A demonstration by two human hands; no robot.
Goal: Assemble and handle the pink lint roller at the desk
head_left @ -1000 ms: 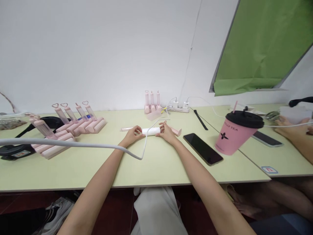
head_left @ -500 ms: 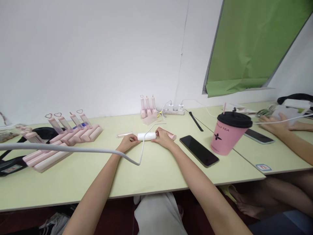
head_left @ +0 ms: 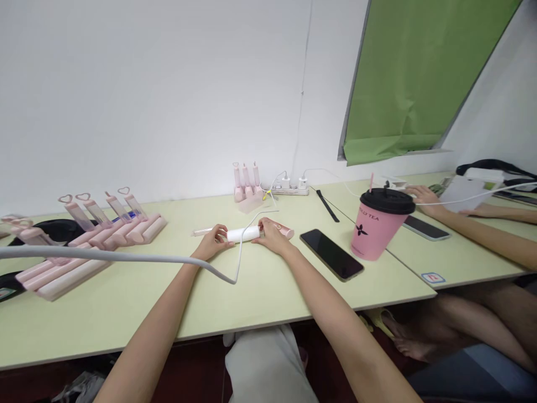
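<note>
A plain white cylinder (head_left: 243, 234) lies crosswise on the table in front of me. My left hand (head_left: 213, 243) has its thumb and fingers curled around the cylinder's left end. At the other end, my right hand (head_left: 272, 236) grips it between thumb and fingers. Partly hidden behind my right hand is a pink cylinder (head_left: 285, 229) with its far end showing. A thin clear piece (head_left: 202, 231) lies just beyond my left hand. One white cable (head_left: 239, 260) crosses the view in front of the white cylinder.
Pink tubes with heart-shaped tops (head_left: 121, 221) stand at left; similar ones (head_left: 247, 184) stand by the wall near a power strip (head_left: 289, 191). Rightward are a black phone (head_left: 331, 254), a black strap (head_left: 327, 205) and a pink lidded cup (head_left: 375, 229). A co-worker's hand (head_left: 428, 198) works beyond.
The view has turned slightly right, so everything sits further left. The fingers of my left hand look a little more spread at the white cylinder's end. The co-worker's hand has shifted.
</note>
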